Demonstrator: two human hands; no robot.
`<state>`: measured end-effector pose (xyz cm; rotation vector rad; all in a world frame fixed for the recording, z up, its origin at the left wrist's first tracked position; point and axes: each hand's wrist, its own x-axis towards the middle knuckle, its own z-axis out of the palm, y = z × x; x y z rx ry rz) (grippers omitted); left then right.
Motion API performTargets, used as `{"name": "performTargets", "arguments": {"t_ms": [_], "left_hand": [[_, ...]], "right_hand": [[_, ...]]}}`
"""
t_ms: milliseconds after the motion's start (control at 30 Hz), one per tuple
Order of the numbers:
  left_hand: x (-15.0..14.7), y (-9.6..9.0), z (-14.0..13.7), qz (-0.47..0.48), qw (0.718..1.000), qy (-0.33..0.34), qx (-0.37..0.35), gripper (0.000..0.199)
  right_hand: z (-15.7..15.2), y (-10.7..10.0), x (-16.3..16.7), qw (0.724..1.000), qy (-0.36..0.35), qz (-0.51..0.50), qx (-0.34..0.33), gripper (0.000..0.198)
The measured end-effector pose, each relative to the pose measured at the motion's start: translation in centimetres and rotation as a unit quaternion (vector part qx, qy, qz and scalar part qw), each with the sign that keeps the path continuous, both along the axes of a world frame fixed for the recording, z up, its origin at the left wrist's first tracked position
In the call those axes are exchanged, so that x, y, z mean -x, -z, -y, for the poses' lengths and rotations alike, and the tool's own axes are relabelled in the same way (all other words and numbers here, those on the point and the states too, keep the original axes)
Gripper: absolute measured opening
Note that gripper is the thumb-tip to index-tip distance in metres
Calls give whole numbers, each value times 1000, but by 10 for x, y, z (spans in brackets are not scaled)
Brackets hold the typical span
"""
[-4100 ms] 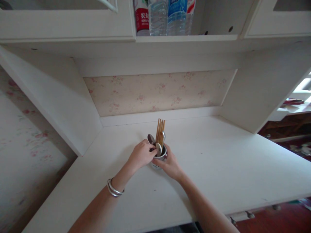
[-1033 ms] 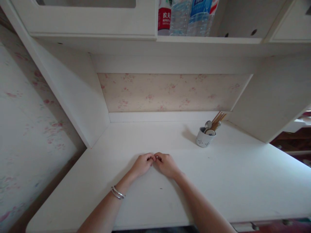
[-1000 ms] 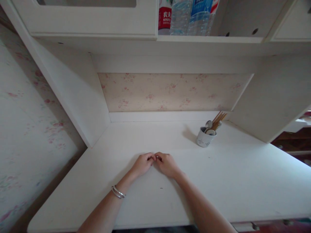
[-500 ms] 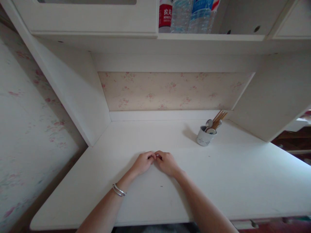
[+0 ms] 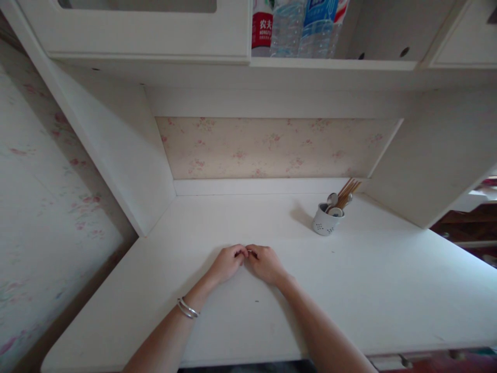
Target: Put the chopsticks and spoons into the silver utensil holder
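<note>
On the white desktop (image 5: 217, 217), my left hand (image 5: 227, 262) and my right hand (image 5: 266, 263) rest with their fingertips together. Both hands are closed, fingers curled inward. Whatever lies between the fingertips, if anything, is hidden or too small to make out. Two silver bangles (image 5: 188, 308) circle my left wrist. Behind and to the right of my hands stands a white perforated utensil cup (image 5: 324, 226), upright. Wooden chopsticks (image 5: 345, 195) and metal spoons (image 5: 332, 199) stick out of it.
Overhead runs a white cabinet (image 5: 155, 39), whose open shelf holds several plastic bottles (image 5: 287, 31). Side panels (image 5: 116, 150) bound the desk left and right. Floral wallpaper (image 5: 272, 147) shows at the back. A small dark mark (image 5: 257, 301) lies between my forearms.
The camera view has tilted very slightly upward, so the cabinet and bottles sit a little lower in the picture. My hands keep nearly the same pose, fingertips still together.
</note>
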<state>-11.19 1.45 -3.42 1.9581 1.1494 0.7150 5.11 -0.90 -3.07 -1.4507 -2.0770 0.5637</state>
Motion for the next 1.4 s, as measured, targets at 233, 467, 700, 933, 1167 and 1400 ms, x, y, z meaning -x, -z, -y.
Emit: {"name": "performTargets", "arguments": {"t_ms": [233,467,700,933,1167,1400], "left_hand": [[0,0,0,-1,1000,-5,7,22],[0,1,-1,-1,1000,-4,8,21],[0,2,-1,1,1000,-2,2,22],[0,2,-1,2,1000,-1,-1,22],[1,4,-1,7,1000,0,2,22],[0,1,0,5,1000,3,-6,21]], "right_hand": [[-1,2,0,1000,4,9,-3,26],[2,-2,2,1000,13,17,15,26],[2,-1,1,1000,7,7,7,26],[1,0,1,1000,5,3,3,25],[2,-2,2,1000,6,11,8,26],[2,-1,2,1000,7,17,15,27]]}}
